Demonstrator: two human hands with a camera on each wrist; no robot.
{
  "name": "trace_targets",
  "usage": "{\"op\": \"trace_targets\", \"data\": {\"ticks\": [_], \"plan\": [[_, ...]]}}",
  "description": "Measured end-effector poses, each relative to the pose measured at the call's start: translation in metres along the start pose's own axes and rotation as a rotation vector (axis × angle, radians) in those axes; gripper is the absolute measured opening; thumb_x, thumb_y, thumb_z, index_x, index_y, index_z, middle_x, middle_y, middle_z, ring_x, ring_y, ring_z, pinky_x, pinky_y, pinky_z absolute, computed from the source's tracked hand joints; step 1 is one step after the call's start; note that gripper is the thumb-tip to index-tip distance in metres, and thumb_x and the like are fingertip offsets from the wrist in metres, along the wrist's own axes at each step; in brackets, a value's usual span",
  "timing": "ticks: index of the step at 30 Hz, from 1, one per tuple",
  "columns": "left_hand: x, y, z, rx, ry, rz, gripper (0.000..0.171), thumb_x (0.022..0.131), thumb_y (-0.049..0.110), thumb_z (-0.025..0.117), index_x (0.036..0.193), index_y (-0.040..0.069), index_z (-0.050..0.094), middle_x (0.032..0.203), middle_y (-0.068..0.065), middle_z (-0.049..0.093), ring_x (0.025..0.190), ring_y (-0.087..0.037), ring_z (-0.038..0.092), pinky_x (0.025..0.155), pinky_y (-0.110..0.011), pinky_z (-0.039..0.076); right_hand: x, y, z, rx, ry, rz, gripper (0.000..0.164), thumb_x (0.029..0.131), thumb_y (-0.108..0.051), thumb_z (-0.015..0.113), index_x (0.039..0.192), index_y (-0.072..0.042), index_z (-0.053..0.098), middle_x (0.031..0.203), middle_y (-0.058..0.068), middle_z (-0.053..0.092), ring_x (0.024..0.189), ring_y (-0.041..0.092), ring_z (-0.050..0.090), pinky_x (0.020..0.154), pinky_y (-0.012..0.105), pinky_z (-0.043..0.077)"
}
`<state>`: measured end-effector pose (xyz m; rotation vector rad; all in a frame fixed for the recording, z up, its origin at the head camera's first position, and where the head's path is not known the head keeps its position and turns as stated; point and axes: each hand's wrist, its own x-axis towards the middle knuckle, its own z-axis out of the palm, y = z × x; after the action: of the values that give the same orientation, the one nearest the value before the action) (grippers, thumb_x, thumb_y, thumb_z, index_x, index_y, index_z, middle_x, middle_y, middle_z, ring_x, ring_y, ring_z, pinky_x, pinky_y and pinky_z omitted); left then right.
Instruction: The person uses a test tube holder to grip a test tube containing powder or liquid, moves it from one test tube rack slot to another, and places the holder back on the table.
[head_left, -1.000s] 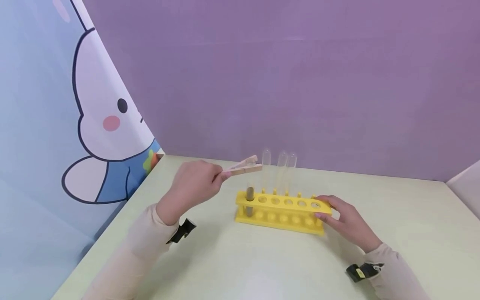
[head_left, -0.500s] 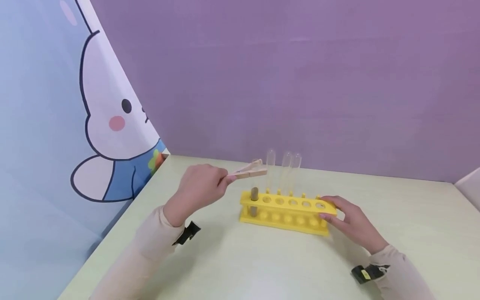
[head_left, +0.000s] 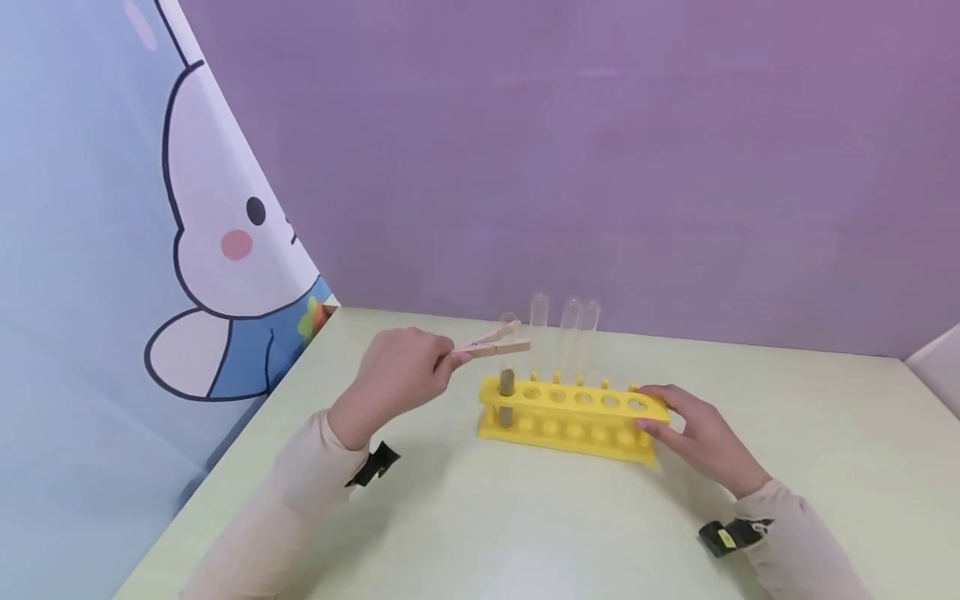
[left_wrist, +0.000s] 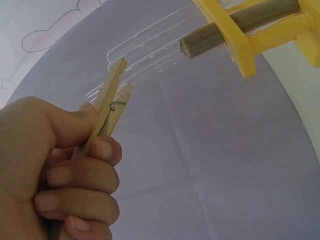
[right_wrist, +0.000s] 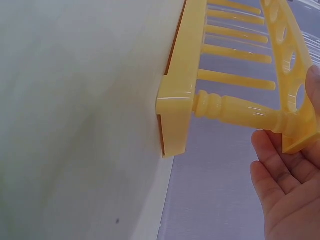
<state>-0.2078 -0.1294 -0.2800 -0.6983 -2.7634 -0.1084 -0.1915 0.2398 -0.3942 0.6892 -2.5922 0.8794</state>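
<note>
My left hand (head_left: 401,371) grips the handle of a wooden test tube clamp (head_left: 491,347), its fingers curled round it. The clamp's front end is at the leftmost of several clear test tubes (head_left: 570,321), which stand upside down along the back of a yellow test tube rack (head_left: 573,403). I cannot tell whether the clamp squeezes that tube. A brown rod (left_wrist: 207,40) with a rough end stands in the rack's leftmost hole. My right hand (head_left: 701,433) holds the rack's right end, thumb in front and fingers behind; the right wrist view shows the palm beside the end post.
The rack stands on a pale table (head_left: 525,517). Behind the table rises a purple backdrop (head_left: 600,167), and at the left hangs a light blue cloth (head_left: 82,250) with a cartoon figure.
The left hand has lowered the clamp slightly beside the leftmost tube, whose rounded top now shows above it. The right hand stays on the rack. The head view has shifted a little.
</note>
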Motion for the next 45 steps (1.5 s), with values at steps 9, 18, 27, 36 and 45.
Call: {"op": "trace_targets", "data": {"ticks": [9,18,27,36,45], "plan": [[-0.003,-0.006,0.011,-0.005,0.017,0.006,0.04,0.094,0.038,0.056,0.059,0.02,0.049,0.048,0.007,0.032,0.043,-0.01,0.029,0.042,-0.024,0.022,0.003,0.002,0.006,0.008,-0.012,0.005,0.043,0.083,-0.013,0.072,0.123,-0.009,0.058,0.115,0.005,0.063,0.102,0.022,0.058,0.082,0.044,0.048],[-0.003,-0.005,0.017,-0.015,0.009,0.005,0.039,0.093,0.038,0.057,0.059,0.02,0.049,0.048,0.007,0.032,0.043,-0.011,0.03,0.042,-0.024,0.022,0.002,0.004,0.007,0.0,0.013,-0.005,0.041,0.081,-0.01,0.073,0.12,-0.006,0.06,0.117,0.008,0.063,0.105,0.027,0.058,0.087,0.029,0.046],[-0.002,-0.002,0.022,-0.003,-0.028,-0.006,0.038,0.093,0.038,0.058,0.06,0.02,0.051,0.048,0.007,0.033,0.044,-0.011,0.03,0.042,-0.025,0.023,0.001,0.005,0.005,-0.009,0.011,-0.013,0.042,0.082,-0.011,0.073,0.121,-0.007,0.06,0.115,0.007,0.064,0.102,0.022,0.059,0.084,0.037,0.048],[-0.004,-0.002,0.026,-0.008,-0.026,0.001,0.035,0.092,0.038,0.059,0.063,0.019,0.055,0.049,0.007,0.034,0.045,-0.012,0.032,0.043,-0.024,0.024,0.002,0.005,0.005,-0.009,0.006,-0.013,0.042,0.082,-0.011,0.073,0.121,-0.007,0.06,0.116,0.007,0.063,0.103,0.025,0.059,0.084,0.042,0.048],[-0.008,-0.008,0.031,0.004,-0.03,-0.014,0.036,0.092,0.037,0.059,0.061,0.021,0.053,0.048,0.008,0.034,0.044,-0.011,0.032,0.042,-0.025,0.024,0.01,0.005,0.007,0.001,0.006,-0.049,0.043,0.081,-0.009,0.073,0.121,-0.005,0.059,0.111,0.006,0.065,0.098,0.018,0.059,0.082,0.04,0.05]]}}
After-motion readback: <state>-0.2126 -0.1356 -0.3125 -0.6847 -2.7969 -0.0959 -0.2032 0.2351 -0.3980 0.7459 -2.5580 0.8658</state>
